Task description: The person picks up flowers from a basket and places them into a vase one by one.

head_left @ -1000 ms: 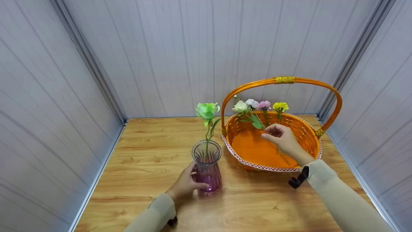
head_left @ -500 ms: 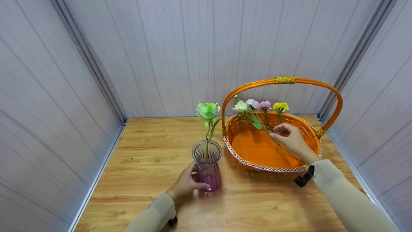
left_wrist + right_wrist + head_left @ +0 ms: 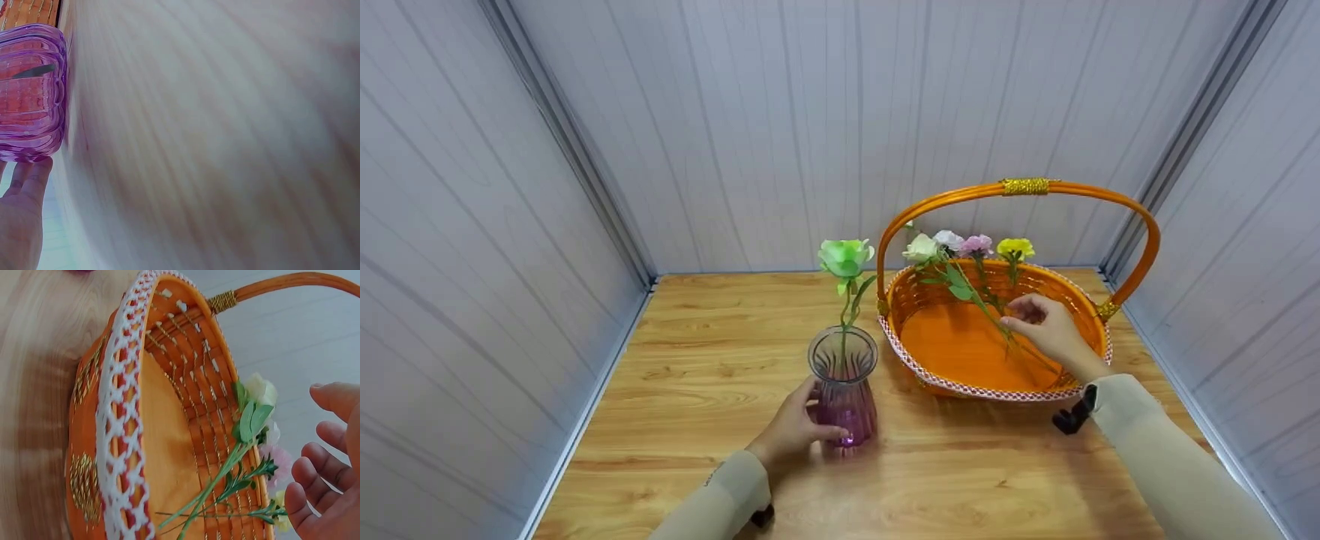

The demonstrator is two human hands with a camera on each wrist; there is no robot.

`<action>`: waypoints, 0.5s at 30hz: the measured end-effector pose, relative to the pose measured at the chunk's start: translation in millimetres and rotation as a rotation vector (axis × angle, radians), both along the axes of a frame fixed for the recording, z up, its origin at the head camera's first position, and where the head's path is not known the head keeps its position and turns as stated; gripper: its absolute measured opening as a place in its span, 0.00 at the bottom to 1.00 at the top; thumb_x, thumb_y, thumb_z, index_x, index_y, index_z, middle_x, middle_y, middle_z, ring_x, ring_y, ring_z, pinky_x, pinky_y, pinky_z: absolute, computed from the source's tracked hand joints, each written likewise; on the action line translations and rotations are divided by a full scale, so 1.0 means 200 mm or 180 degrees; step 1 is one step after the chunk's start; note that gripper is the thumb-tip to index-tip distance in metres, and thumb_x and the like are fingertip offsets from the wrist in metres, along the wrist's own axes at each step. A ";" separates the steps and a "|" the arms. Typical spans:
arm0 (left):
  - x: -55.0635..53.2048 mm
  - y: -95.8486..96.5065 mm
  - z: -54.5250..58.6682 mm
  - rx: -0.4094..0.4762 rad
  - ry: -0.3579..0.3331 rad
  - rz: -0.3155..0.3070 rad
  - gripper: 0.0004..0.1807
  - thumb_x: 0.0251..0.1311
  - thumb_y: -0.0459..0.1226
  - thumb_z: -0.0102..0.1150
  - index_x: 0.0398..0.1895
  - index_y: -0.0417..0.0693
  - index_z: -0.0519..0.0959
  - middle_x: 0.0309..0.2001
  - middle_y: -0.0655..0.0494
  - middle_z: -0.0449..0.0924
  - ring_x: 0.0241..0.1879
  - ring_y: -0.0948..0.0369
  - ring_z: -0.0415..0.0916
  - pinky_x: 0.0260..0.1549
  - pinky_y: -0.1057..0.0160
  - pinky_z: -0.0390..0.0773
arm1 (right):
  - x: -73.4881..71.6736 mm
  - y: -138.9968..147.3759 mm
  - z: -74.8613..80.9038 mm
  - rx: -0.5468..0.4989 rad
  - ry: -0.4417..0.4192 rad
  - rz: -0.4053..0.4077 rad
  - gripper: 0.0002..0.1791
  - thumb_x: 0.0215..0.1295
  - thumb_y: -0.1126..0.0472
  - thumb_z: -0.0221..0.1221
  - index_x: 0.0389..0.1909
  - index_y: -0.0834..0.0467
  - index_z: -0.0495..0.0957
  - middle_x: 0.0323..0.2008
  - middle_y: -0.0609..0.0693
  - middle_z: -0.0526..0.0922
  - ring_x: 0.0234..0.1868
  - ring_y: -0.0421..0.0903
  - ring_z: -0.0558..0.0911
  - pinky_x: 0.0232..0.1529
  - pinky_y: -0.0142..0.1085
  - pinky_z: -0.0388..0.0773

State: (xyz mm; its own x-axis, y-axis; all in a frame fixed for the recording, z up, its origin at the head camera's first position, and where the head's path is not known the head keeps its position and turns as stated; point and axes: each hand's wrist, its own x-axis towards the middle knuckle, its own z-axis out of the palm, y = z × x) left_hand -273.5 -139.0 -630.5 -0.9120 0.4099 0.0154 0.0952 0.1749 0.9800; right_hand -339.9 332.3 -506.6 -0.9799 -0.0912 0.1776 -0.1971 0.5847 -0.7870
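In the head view my left hand (image 3: 791, 429) holds the lower part of a ribbed glass vase (image 3: 847, 412), purple at the base and clear at the top. A green artificial rose (image 3: 846, 259) stands in the vase. Over the orange basket (image 3: 952, 388), my right hand (image 3: 1054, 334) hovers by the stems with thumb and forefinger apart. The right wrist view shows its fingers loosely bent, with nothing between them. A cream rose (image 3: 921, 248), a white carnation (image 3: 949, 240), a pink carnation (image 3: 976, 245) and a yellow carnation (image 3: 1015, 248) lean over the basket's back rim.
The basket's tall handle (image 3: 1025, 187) arches above its back and sides. Pale panel walls (image 3: 750, 135) enclose the wooden table (image 3: 697, 360) at the back and on both sides. The vase stands to the left of the basket.
My right hand has moved right over the basket, along the flower stems, and slowed. The left hand, the vase and the flowers hold their places.
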 end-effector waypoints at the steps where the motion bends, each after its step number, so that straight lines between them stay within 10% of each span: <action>1: 0.00 0.00 0.00 0.0000 0.0007 -0.0003 0.56 0.52 0.38 0.86 0.82 0.54 0.63 0.69 0.38 0.74 0.67 0.39 0.80 0.70 0.41 0.82 | 0.00 0.01 0.00 0.0025 -0.0014 0.0006 0.22 0.76 0.57 0.69 0.60 0.68 0.81 0.48 0.58 0.84 0.42 0.38 0.78 0.42 0.23 0.76; 15: 0.00 0.00 -0.01 -0.0094 -0.0004 0.0047 0.57 0.49 0.41 0.88 0.82 0.59 0.63 0.71 0.41 0.74 0.68 0.41 0.79 0.72 0.41 0.80 | -0.04 0.10 -0.10 0.0110 -0.0265 0.0068 0.27 0.76 0.55 0.69 0.66 0.68 0.78 0.55 0.68 0.84 0.45 0.44 0.80 0.42 0.26 0.80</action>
